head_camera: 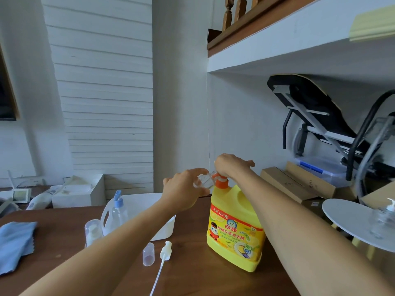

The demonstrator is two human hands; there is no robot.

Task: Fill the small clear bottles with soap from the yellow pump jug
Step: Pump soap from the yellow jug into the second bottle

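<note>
While the right hand lies palm-down over the pump head of the yellow pump jug, the left hand grips a small clear bottle, tilted with its mouth against the spout above the orange collar, evidently so soap would run straight in; whether the right hand's fingers clasp the pump or merely press it cannot be told. Jug: upright on the surface, right of centre, label towards the person. Near the jug, to its left: one pump top with dip tube; one clear cap; both probably belong to the held bottle, lying aside so its neck is open. Further left: second small bottle, capped, upright, judged awaiting its turn; blue cloth, handy for drips.
</note>
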